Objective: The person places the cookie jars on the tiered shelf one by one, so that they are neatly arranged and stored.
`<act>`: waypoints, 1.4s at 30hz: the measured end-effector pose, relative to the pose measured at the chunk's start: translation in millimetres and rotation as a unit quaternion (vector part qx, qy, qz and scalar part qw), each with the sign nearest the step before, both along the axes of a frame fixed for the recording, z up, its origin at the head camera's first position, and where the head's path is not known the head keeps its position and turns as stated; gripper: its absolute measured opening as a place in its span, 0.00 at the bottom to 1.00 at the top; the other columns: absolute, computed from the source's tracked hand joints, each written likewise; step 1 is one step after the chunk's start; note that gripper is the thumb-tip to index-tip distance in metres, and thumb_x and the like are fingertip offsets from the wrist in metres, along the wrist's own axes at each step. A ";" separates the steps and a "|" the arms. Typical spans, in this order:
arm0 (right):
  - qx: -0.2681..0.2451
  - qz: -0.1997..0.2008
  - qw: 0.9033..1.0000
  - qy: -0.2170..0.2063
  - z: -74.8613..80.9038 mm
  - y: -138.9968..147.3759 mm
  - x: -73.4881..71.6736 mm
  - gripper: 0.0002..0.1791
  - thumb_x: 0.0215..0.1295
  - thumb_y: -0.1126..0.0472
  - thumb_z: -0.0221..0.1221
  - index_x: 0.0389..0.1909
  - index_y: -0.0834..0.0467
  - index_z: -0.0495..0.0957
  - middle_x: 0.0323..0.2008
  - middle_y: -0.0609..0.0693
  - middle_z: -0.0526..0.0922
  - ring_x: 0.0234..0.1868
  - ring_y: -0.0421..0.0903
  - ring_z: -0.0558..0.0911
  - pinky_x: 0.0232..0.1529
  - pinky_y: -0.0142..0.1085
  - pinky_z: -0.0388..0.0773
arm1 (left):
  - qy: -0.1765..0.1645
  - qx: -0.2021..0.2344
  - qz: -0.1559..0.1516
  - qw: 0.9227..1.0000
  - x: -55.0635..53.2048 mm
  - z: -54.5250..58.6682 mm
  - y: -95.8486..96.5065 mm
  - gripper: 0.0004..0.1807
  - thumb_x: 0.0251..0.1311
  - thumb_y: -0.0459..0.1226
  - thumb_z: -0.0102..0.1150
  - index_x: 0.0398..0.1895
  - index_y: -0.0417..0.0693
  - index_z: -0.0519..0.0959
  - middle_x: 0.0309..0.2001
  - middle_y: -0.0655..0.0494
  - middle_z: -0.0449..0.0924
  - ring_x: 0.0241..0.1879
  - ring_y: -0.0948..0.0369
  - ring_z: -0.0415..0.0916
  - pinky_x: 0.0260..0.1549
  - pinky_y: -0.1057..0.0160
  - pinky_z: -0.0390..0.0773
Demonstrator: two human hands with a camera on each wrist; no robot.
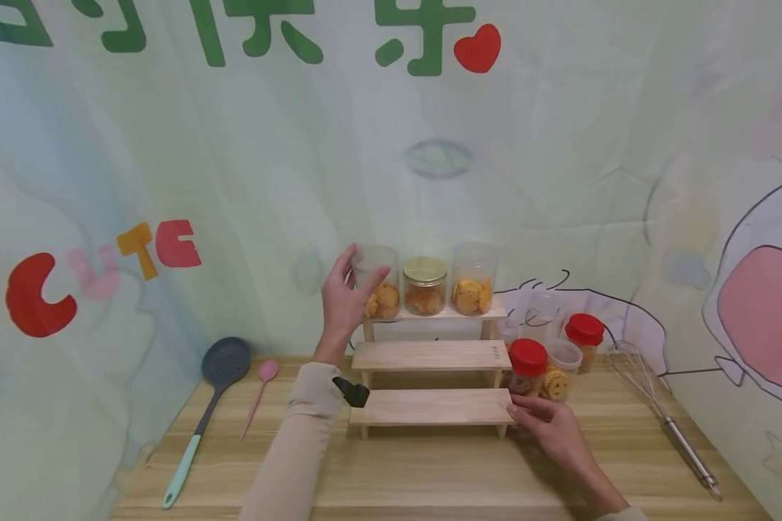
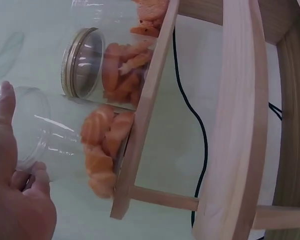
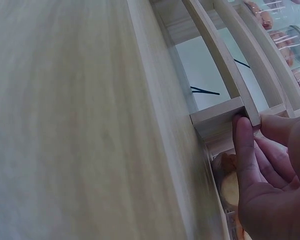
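A three-step wooden rack (image 1: 430,354) stands on the table, holding several jars on its top step. The leftmost is a lidless clear jar (image 2: 62,130) of orange-brown cookies; my left hand (image 1: 347,297) holds it near the rim, thumb on one side and fingers on the other. Beside it are a gold-lidded jar (image 1: 424,286) and another clear jar (image 1: 474,278), both with cookies. At the rack's lower right end, my right hand (image 1: 550,430) pinches the bottom step (image 3: 224,55) between thumb and fingers.
Right of the rack cluster red-lidded jars (image 1: 528,358), a small open jar of cookies (image 1: 557,376) and a clear container (image 1: 543,315). A whisk (image 1: 665,412) lies farther right. At left lie a dark skimmer (image 1: 224,362) and a pink spoon (image 1: 268,372). A cable (image 2: 189,105) runs behind the rack.
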State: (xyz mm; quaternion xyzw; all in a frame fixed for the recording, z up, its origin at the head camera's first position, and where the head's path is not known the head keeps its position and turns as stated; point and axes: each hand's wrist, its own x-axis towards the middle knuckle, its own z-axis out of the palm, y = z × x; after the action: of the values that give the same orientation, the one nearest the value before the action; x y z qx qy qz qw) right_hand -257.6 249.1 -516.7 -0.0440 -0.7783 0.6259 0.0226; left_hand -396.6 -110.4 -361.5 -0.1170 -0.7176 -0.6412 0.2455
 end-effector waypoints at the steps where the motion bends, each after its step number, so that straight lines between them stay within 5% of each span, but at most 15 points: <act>1: -0.002 0.002 1.000 -0.001 -0.4 -0.4 -0.3 0.23 0.73 0.64 0.69 0.63 0.72 0.82 0.51 0.63 0.92 0.39 0.40 0.91 0.44 0.34 0.89 | -0.001 -0.010 -0.001 1.000 0.9 -1.8 -1.3 0.48 0.63 0.51 0.79 0.83 0.50 0.67 0.82 0.51 0.67 0.82 0.53 0.64 0.77 0.58 0.69; 10: -0.002 0.000 1.000 0.002 0.0 -1.4 1.0 0.23 0.73 0.63 0.69 0.64 0.72 0.82 0.49 0.62 0.92 0.37 0.39 0.91 0.43 0.32 0.88 | -0.003 -0.061 -0.013 0.998 5.8 -26.9 -16.3 0.41 0.62 0.43 0.81 0.76 0.45 0.73 0.70 0.44 0.79 0.74 0.49 0.74 0.74 0.51 0.74; 17: 0.002 -0.003 1.000 0.005 0.1 0.3 1.5 0.23 0.73 0.62 0.70 0.63 0.71 0.82 0.47 0.59 0.93 0.37 0.37 0.90 0.42 0.30 0.87 | 0.004 -0.100 -0.024 0.995 -1.9 -46.0 -18.6 0.41 0.62 0.41 0.81 0.75 0.41 0.73 0.70 0.42 0.79 0.73 0.47 0.75 0.73 0.51 0.75; 27: 0.002 -0.003 1.000 0.004 0.3 0.5 1.4 0.24 0.73 0.62 0.70 0.63 0.71 0.83 0.50 0.63 0.92 0.39 0.37 0.90 0.43 0.30 0.87 | -0.013 -0.159 -0.018 0.987 -4.7 -49.1 -9.5 0.55 0.60 0.45 0.81 0.87 0.46 0.59 0.75 0.41 0.75 0.76 0.48 0.73 0.73 0.53 0.75; 35: 0.014 -0.008 1.000 0.001 0.5 2.5 0.3 0.24 0.73 0.60 0.71 0.63 0.69 0.83 0.50 0.62 0.92 0.40 0.36 0.90 0.44 0.28 0.86 | -0.014 -0.192 -0.019 0.981 -3.9 -47.7 -5.5 0.57 0.63 0.45 0.79 0.88 0.50 0.53 0.77 0.40 0.73 0.74 0.45 0.75 0.73 0.49 0.76; 42: 0.015 -0.001 1.000 -0.001 0.6 1.0 0.9 0.24 0.73 0.60 0.71 0.64 0.69 0.83 0.51 0.62 0.92 0.40 0.37 0.90 0.43 0.29 0.87 | -0.019 -0.204 -0.006 0.979 3.2 -52.5 -8.9 0.55 0.64 0.44 0.78 0.87 0.41 0.54 0.79 0.39 0.70 0.76 0.44 0.72 0.73 0.47 0.75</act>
State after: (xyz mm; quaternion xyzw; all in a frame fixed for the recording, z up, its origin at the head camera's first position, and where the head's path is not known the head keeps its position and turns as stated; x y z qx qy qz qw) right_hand -256.7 250.0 -516.1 -0.0455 -0.7877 0.6140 0.0233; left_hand -393.3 -119.2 -414.0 -0.1570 -0.8370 -0.4850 0.1990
